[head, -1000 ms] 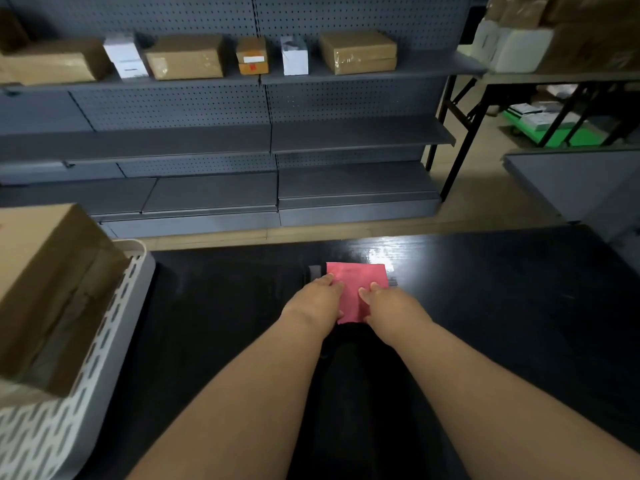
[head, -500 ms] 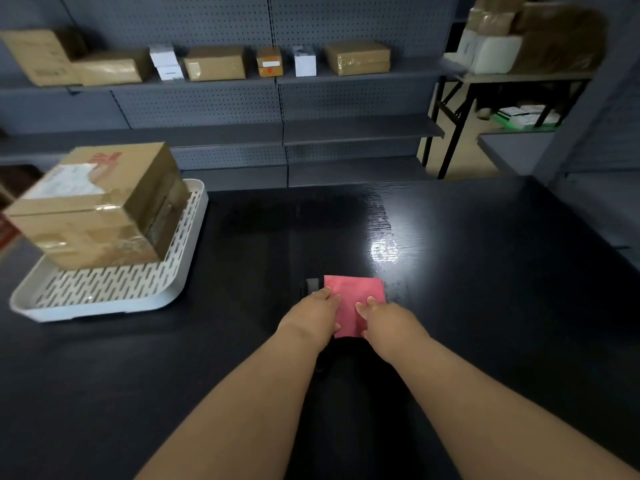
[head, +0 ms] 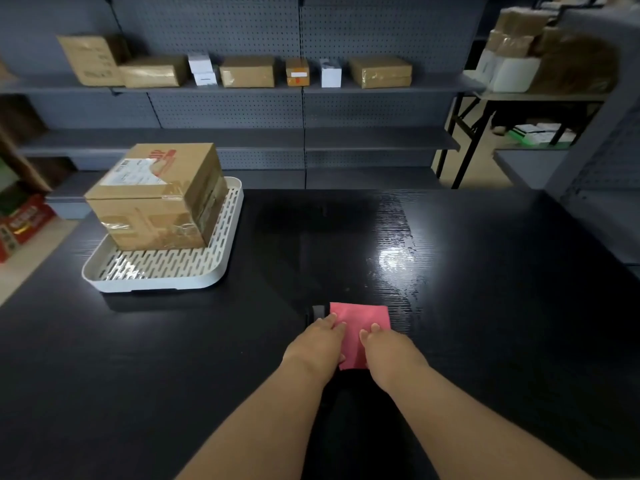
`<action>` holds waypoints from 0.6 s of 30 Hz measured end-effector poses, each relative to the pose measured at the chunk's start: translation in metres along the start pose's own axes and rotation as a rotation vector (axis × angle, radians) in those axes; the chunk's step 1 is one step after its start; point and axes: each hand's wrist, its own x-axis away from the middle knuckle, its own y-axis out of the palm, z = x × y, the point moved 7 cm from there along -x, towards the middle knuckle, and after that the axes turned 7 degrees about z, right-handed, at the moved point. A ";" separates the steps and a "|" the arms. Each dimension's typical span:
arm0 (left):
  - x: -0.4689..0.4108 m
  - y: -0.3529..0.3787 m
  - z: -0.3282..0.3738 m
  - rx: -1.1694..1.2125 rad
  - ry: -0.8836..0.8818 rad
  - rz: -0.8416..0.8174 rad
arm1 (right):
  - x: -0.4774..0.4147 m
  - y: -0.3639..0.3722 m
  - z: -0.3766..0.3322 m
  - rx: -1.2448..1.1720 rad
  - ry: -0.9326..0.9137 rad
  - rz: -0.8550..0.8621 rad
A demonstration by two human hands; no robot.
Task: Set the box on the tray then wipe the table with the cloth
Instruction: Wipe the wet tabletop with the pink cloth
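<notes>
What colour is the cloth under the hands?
Pink, a plain pink cloth lying flat on the black table, seen in the head view.

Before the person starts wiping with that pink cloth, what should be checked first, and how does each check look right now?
1. Box set on the tray: ok, it sits inside the rim, toward the far end.
2. Tray out of the wiping path: ok, it stands off to the left, apart from the cloth.
3. Cloth flat on the table: ok, it lies spread out.
4. Left hand on the cloth: ok, fingertips press its left edge.
5. Right hand on the cloth: ok, fingertips rest on its right part.
6. Small dark object beside the cloth's left edge: cannot tell what it is, or whether it blocks the wipe.
</notes>
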 end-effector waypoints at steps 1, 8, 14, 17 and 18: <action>-0.005 -0.004 -0.005 -0.003 -0.002 0.002 | -0.007 -0.003 -0.003 -0.004 -0.007 0.010; -0.066 -0.041 -0.054 -0.030 -0.012 0.007 | -0.083 -0.041 -0.031 -0.038 -0.062 0.115; -0.146 -0.081 -0.089 -0.050 0.004 0.018 | -0.165 -0.090 -0.041 -0.003 -0.040 0.054; -0.190 -0.100 -0.105 -0.063 0.018 0.018 | -0.207 -0.111 -0.041 0.004 -0.043 0.082; -0.204 -0.105 -0.110 -0.068 0.022 0.015 | -0.221 -0.118 -0.041 -0.002 -0.036 0.081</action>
